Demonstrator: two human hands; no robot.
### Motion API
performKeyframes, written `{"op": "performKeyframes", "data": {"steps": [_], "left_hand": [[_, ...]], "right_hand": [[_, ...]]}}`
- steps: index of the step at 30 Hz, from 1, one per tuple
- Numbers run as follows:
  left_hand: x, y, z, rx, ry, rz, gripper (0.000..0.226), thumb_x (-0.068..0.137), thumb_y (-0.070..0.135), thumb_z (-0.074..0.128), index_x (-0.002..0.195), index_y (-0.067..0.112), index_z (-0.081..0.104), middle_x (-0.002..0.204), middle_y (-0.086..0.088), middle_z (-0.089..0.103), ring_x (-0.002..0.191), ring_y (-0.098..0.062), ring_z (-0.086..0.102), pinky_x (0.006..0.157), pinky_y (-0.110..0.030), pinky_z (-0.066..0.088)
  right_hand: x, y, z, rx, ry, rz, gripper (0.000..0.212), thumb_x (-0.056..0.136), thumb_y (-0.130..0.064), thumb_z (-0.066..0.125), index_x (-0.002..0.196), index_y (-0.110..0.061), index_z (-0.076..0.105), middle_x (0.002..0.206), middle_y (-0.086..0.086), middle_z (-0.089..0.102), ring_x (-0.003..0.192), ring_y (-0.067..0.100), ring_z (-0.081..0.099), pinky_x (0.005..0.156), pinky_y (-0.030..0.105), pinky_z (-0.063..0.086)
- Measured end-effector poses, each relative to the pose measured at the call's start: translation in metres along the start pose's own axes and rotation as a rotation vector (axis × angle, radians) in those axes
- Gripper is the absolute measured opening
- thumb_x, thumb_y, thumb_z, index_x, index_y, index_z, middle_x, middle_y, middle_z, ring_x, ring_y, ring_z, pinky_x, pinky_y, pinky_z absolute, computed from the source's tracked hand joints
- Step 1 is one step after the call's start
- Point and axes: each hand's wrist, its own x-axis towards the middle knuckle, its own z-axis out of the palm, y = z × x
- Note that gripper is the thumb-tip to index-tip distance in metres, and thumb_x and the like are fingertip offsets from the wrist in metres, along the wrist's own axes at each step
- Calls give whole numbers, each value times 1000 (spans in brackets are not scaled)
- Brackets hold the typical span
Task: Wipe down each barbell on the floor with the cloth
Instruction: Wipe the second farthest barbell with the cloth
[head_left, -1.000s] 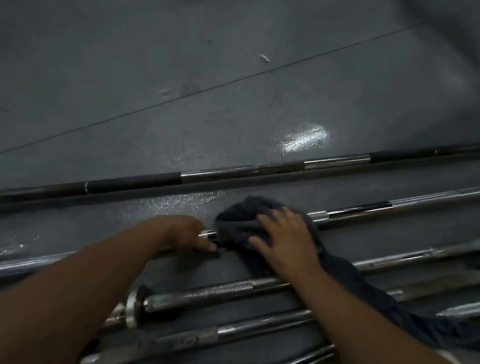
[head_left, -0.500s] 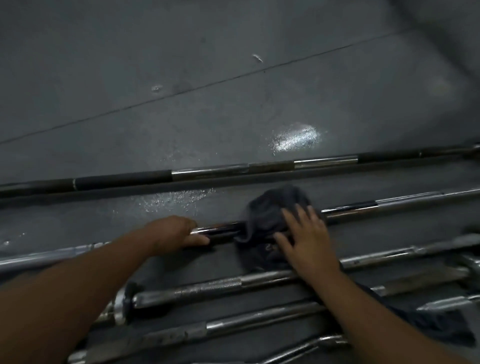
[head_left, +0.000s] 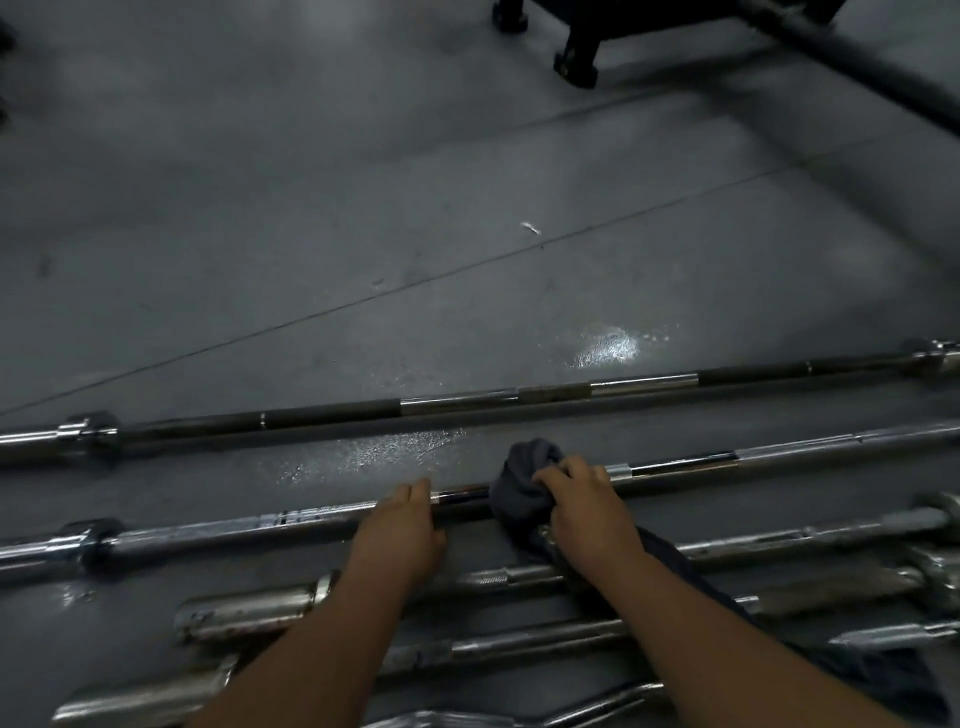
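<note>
**At the middle of the second long barbell: wipe under way**

Nearest the camera, a cluster of shorter bars (head_left: 249, 616) lies in rows. They are dull chrome with knurled grips and thick sleeves, and some look spotted. Just beyond them both hands work on one long barbell (head_left: 779, 457). The left hand (head_left: 400, 525) curls its fingers (head_left: 418, 491) over the shaft and grips it. The right hand (head_left: 582, 504) has its fingers bunched round a dark grey cloth (head_left: 519, 483). The cloth is wrapped about the shaft just beside the left hand, and its limp tail trails back under the right forearm.

The shaft is smooth and glossy between the hands and finely knurled to the left, ending in a collar and sleeve. This bar looks partly wiped. The next move would call for sliding the gripped cloth along the shaft toward one end, with the left hand stopping the round bar from rolling.

Farther off lies another long barbell (head_left: 467, 402), banded matt black and bright steel. Behind it the grey floor (head_left: 311, 208) shows a wet, shiny patch (head_left: 605, 345). Black frame feet (head_left: 576, 57) stand at the far edge.
</note>
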Motion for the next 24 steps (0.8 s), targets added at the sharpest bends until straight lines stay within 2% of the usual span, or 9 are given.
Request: {"op": "performKeyframes", "data": {"steps": [8, 11, 15, 19, 24], "left_hand": [[-87, 7, -36, -140, 109, -68, 72, 92, 37, 56, 152, 18, 20, 153, -6, 31, 134, -26, 40, 107, -38, 39], [-119, 10, -43, -146, 143, -48, 72, 91, 33, 57, 152, 21, 20, 154, -2, 30, 136, -22, 37, 108, -36, 38], [-147, 12, -66, -131, 208, -19, 74, 91, 34, 57, 153, 21, 19, 155, -2, 29, 137, -22, 37, 109, -36, 38], [-164, 16, -77, -201, 286, -25, 73, 90, 32, 56, 153, 21, 21, 155, -3, 30, 135, -24, 38, 109, -37, 38], [-188, 17, -63, -275, 268, -7, 76, 91, 35, 61, 153, 25, 19, 157, 0, 23, 139, -20, 34, 110, -34, 36]], "right_hand": [[-64, -18, -42, -39, 137, -99, 50, 88, -11, 57, 134, -29, 52, 137, 0, 41, 120, 23, 39, 91, 35, 46], [-91, -22, -48, 12, 220, -107, 50, 84, -7, 59, 131, -25, 57, 135, 4, 45, 120, 27, 42, 92, 35, 45], [-117, -38, -57, -36, 276, -154, 44, 92, -14, 55, 134, -28, 51, 138, 0, 41, 122, 22, 39, 92, 30, 45], [-133, -44, -66, -32, 320, -187, 49, 91, -12, 57, 137, -28, 50, 138, 1, 40, 125, 23, 37, 90, 33, 48], [-146, -33, -51, 64, 347, -74, 44, 88, -8, 53, 127, -27, 58, 133, 2, 45, 123, 26, 41, 92, 37, 48]]}}
